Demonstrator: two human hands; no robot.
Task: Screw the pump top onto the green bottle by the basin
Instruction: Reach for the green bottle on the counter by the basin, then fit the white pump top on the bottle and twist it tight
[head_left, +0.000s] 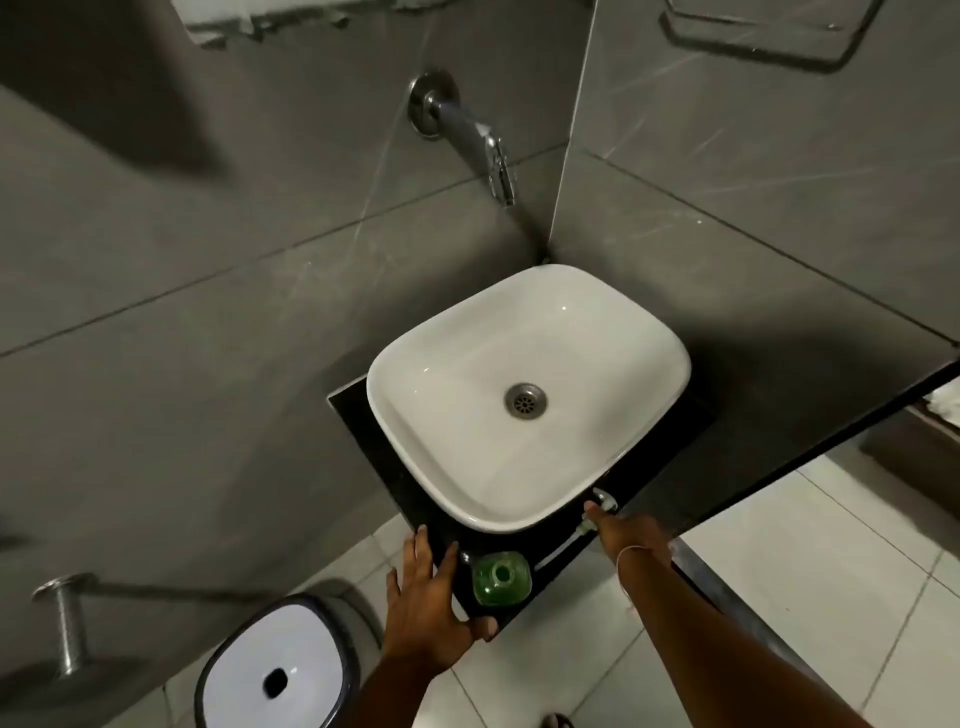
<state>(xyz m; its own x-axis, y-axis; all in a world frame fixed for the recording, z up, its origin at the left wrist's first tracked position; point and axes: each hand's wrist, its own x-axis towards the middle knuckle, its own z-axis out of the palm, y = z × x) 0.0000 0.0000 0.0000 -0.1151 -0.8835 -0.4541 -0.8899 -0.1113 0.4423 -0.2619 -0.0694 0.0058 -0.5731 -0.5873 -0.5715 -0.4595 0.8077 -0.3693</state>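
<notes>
The green bottle stands upright and uncapped on the black counter, its open neck showing from above, just in front of the white basin. It sits between the two hands, just beside the left one and a little further from the right. The left hand lies flat and spread on the counter's near corner, fingers stretched toward the basin and thumb curled round the counter's front edge below the bottle; it grasps nothing and does not touch the bottle. The right hand reaches past the bottle to the pump top, which lies on the counter against the basin's near right corner, its long dip tube trailing back toward the bottle. The right fingertips meet the pump head, but how far they have closed round it is hidden by the hand itself, so I cannot tell whether it is gripped or only touched
</notes>
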